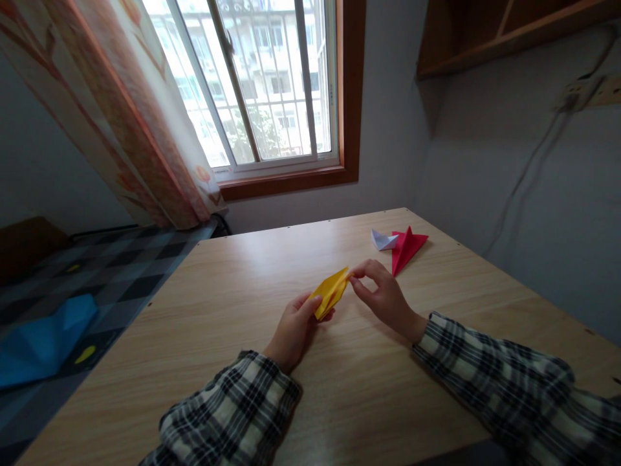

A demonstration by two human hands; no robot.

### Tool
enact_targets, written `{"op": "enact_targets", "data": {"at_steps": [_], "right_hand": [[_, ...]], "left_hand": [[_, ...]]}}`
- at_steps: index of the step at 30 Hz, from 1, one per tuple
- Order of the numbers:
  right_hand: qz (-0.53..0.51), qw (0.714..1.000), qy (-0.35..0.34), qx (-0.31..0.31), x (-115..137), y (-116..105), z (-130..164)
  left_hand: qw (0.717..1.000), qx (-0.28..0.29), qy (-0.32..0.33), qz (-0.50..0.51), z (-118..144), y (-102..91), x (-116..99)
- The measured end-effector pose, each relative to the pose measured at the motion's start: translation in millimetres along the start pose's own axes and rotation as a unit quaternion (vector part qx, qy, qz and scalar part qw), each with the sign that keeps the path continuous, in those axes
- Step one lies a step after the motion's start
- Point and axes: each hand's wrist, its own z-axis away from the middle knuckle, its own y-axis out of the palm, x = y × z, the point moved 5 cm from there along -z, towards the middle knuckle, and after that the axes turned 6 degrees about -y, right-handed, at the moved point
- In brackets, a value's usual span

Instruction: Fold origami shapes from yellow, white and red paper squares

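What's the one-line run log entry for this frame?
left hand: grips yellow folded paper | right hand: pinches its far tip | red folded paper, white folded paper: untouched on wooden table

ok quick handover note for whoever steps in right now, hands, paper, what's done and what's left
Left hand: grips the near end of the yellow folded paper, thumb on top.
Right hand: pinches the paper's far tip between its fingertips.
The yellow paper is held just above the wooden table, already folded into a narrow pointed shape.
Done: a red folded piece and a small white folded piece lie side by side at the far end of the table.
Left: the yellow piece is in hand, not yet set down with the other two.
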Motion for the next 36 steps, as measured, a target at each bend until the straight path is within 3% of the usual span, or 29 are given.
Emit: {"op": "enact_targets", "data": {"at_steps": [6,13,26,36], "right_hand": [[-0.091,0.990,0.104,0.015,-13.8,7.2,4.2],[-0.242,0.943,0.228,0.025,-21.5,16.6,6.7],[-0.274,0.921,0.268,0.065,-25.6,24.7,13.1],[-0.279,0.914,0.292,0.022,-31.9,23.1,15.7]], "left_hand": [[1.000,0.011,0.001,-0.012,-4.1,-3.5,4.0],[0.999,0.024,0.001,-0.037,-4.4,-2.8,5.6],[0.998,0.016,0.015,-0.053,-6.1,-4.5,6.0],[0.997,0.050,0.004,-0.065,-3.3,2.6,3.2]]}}
